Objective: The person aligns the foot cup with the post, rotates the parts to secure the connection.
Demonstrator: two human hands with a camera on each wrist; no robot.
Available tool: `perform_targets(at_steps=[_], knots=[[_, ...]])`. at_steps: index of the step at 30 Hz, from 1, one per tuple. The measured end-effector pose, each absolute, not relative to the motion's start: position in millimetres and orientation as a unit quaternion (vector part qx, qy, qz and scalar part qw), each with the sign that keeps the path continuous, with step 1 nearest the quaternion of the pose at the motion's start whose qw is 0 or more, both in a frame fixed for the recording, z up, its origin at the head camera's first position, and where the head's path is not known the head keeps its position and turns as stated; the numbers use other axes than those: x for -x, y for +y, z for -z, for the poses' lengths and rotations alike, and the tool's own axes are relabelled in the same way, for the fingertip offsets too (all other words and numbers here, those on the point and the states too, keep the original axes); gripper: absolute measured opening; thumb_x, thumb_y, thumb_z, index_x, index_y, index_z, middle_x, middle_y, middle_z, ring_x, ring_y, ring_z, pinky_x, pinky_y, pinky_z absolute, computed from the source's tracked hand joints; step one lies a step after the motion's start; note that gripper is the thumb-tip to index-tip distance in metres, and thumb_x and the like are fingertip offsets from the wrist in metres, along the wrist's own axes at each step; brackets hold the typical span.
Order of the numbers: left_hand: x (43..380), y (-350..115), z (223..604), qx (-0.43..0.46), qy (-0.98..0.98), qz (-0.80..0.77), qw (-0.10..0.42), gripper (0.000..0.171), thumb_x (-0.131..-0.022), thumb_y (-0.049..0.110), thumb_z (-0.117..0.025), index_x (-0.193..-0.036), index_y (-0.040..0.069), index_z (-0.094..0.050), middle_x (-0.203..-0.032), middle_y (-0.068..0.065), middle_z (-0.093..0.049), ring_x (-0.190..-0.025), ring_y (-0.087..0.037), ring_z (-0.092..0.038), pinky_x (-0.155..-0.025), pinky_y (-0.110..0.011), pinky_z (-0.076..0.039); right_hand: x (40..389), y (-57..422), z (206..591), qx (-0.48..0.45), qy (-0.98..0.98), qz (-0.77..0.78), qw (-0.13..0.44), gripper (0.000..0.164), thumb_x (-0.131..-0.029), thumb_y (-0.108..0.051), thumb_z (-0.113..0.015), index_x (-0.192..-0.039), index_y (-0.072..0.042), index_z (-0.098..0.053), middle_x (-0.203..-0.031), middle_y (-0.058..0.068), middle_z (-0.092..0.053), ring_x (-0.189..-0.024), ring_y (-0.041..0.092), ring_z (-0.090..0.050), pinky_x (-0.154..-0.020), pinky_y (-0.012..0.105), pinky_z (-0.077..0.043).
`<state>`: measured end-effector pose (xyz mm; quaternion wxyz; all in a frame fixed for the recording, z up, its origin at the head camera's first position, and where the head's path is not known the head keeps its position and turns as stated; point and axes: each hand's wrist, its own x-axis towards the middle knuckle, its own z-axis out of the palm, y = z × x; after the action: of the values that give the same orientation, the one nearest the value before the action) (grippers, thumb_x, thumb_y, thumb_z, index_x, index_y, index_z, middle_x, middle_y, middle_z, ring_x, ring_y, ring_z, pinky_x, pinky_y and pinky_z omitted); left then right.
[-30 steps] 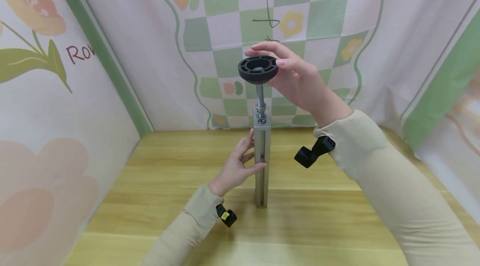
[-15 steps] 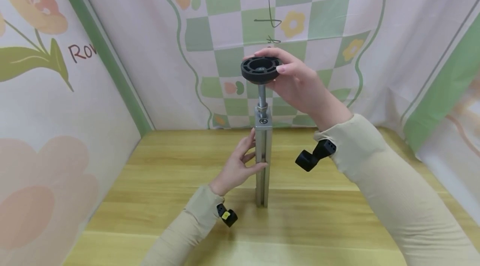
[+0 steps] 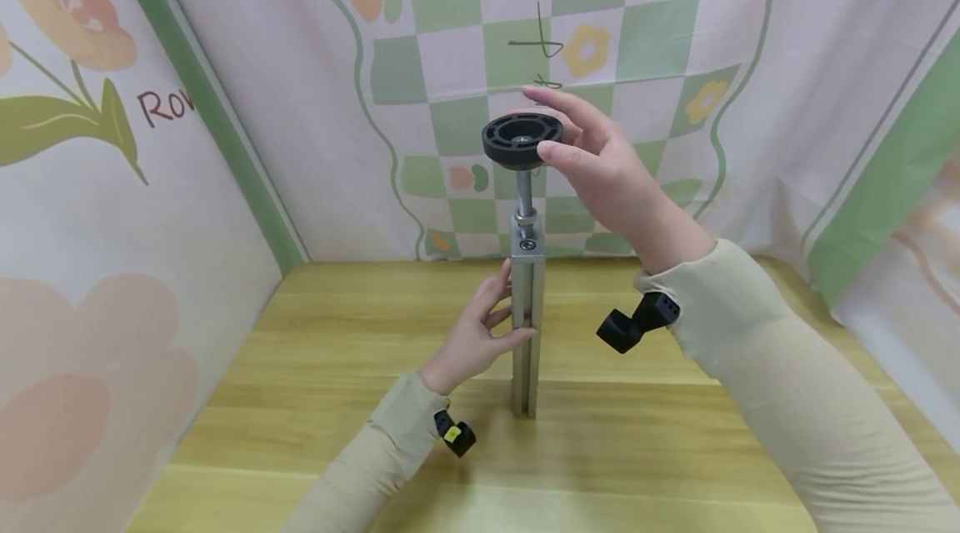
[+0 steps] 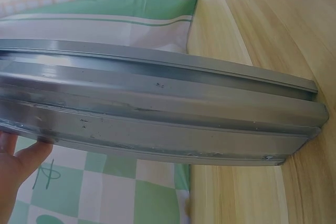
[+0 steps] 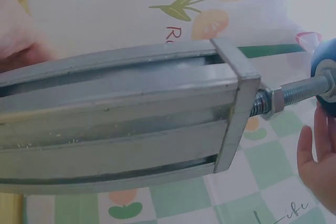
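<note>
A silver aluminium profile point(image 3: 521, 333) stands upright on the table. Its long grooves show in the left wrist view, where its lower end meets the wood. My left hand point(image 3: 468, 341) grips it at mid-height, thumb across the front. On top sits a metal end plate point(image 5: 239, 114) with a screw. From it rises the threaded rod point(image 5: 304, 90) of a levelling foot, with a hex nut point(image 5: 274, 103) low on the rod. My right hand point(image 3: 603, 170) holds the black round base point(image 3: 504, 151) of the levelling foot, thumb at the near rim, index finger raised, other fingers partly hidden behind.
The wooden table point(image 3: 322, 324) runs back to a checked green and white curtain point(image 3: 450, 57). A flower-print curtain point(image 3: 150, 208) hangs along the left side, another fabric wall point(image 3: 900, 266) on the right. Black camera mounts point(image 3: 637, 323) sit on both wrists.
My right hand has shifted its hold on the foot's base: the thumb slid lower along the near rim and the index finger lifted. My left hand and the profile stay put.
</note>
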<state>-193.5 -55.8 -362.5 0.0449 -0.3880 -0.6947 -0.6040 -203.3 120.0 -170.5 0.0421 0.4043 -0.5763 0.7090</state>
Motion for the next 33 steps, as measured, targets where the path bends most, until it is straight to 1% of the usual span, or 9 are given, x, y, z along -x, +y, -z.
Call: perform_targets(at_steps=[4, 7, 11, 14, 18, 21, 25, 30, 33], knots=[[194, -56, 363, 0.388, -0.693, 0.606, 0.048, 0.104, -0.082, -0.009, -0.066, -0.141, 0.057, -0.012, -0.144, -0.021, -0.03, -0.127, -0.037, -0.039, -0.103, -0.043, -0.044, 195, 117, 166, -0.353, -0.621, -0.695, 0.075, 0.056, -0.085, 0.003, -0.05, -0.138, -0.013, -0.045, -0.116, 0.005, -0.06, -0.1, 0.015, -0.06, -0.095, 0.025, -0.044], [193, -56, 363, 0.388, -0.693, 0.605, 0.052, 0.105, -0.081, -0.01, -0.066, -0.141, 0.057, -0.011, -0.145, -0.021, -0.029, -0.127, -0.038, -0.039, -0.102, -0.044, -0.044, 189, 115, 162, -0.323, -0.647, -0.684, 0.09, 0.056, -0.085, 0.005, -0.054, -0.137, -0.011, -0.043, -0.116, 0.006, -0.058, -0.097, 0.016, -0.061, -0.087, 0.022, -0.049], [193, -55, 363, 0.39, -0.693, 0.604, 0.055, 0.105, -0.082, -0.01, -0.066, -0.142, 0.056, -0.011, -0.145, -0.022, -0.029, -0.127, -0.038, -0.04, -0.102, -0.042, -0.045, 183, 112, 162, -0.294, -0.673, -0.668, 0.12, 0.056, -0.085, 0.004, -0.059, -0.136, -0.012, -0.041, -0.115, 0.006, -0.057, -0.095, 0.017, -0.061, -0.084, 0.02, -0.051], [193, -55, 363, 0.39, -0.692, 0.605, 0.053, 0.104, -0.082, -0.009, -0.066, -0.145, 0.052, -0.01, -0.145, -0.021, -0.029, -0.127, -0.037, -0.04, -0.102, -0.038, -0.045, 180, 111, 163, -0.275, -0.684, -0.66, 0.148, 0.057, -0.085, 0.002, -0.062, -0.135, -0.014, -0.04, -0.114, 0.004, -0.057, -0.093, 0.016, -0.062, -0.082, 0.019, -0.052], [193, -55, 364, 0.395, -0.691, 0.604, 0.055, 0.099, -0.082, -0.008, -0.066, -0.151, 0.033, -0.008, -0.145, -0.022, -0.03, -0.126, -0.037, -0.04, -0.101, -0.035, -0.045, 179, 109, 165, -0.247, -0.697, -0.644, 0.197, 0.054, -0.083, 0.0, -0.067, -0.13, -0.012, -0.042, -0.109, 0.0, -0.058, -0.087, 0.015, -0.062, -0.081, 0.02, -0.051], [194, -55, 364, 0.396, -0.691, 0.602, 0.057, 0.101, -0.082, -0.009, -0.066, -0.151, 0.037, -0.008, -0.143, -0.022, -0.03, -0.126, -0.038, -0.041, -0.101, -0.036, -0.045, 179, 106, 168, -0.23, -0.706, -0.624, 0.243, 0.053, -0.08, -0.001, -0.071, -0.125, -0.009, -0.045, -0.103, -0.004, -0.059, -0.088, 0.014, -0.06, -0.084, 0.022, -0.048], [194, -55, 363, 0.393, -0.693, 0.602, 0.053, 0.105, -0.082, -0.009, -0.066, -0.142, 0.056, -0.01, -0.143, -0.022, -0.03, -0.126, -0.038, -0.04, -0.102, -0.038, -0.045, 178, 101, 170, -0.233, -0.707, -0.601, 0.292, 0.053, -0.075, 0.001, -0.076, -0.12, -0.005, -0.049, -0.098, -0.007, -0.059, -0.09, 0.013, -0.057, -0.085, 0.023, -0.047], [193, -55, 362, 0.387, -0.695, 0.604, 0.044, 0.107, -0.082, -0.01, -0.066, -0.139, 0.061, -0.01, -0.145, -0.022, -0.028, -0.127, -0.037, -0.039, -0.102, -0.042, -0.044, 175, 98, 172, -0.249, -0.712, -0.573, 0.321, 0.053, -0.073, 0.001, -0.078, -0.119, 0.001, -0.05, -0.101, -0.01, -0.056, -0.093, 0.012, -0.056, -0.083, 0.023, -0.048], [192, -55, 362, 0.386, -0.693, 0.607, 0.042, 0.106, -0.082, -0.01, -0.066, -0.139, 0.061, -0.011, -0.146, -0.021, -0.027, -0.127, -0.037, -0.038, -0.102, -0.043, -0.044, 176, 100, 173, -0.265, -0.707, -0.578, 0.309, 0.05, -0.075, 0.002, -0.075, -0.119, -0.001, -0.051, -0.104, -0.007, -0.055, -0.097, 0.014, -0.054, -0.085, 0.025, -0.046]])
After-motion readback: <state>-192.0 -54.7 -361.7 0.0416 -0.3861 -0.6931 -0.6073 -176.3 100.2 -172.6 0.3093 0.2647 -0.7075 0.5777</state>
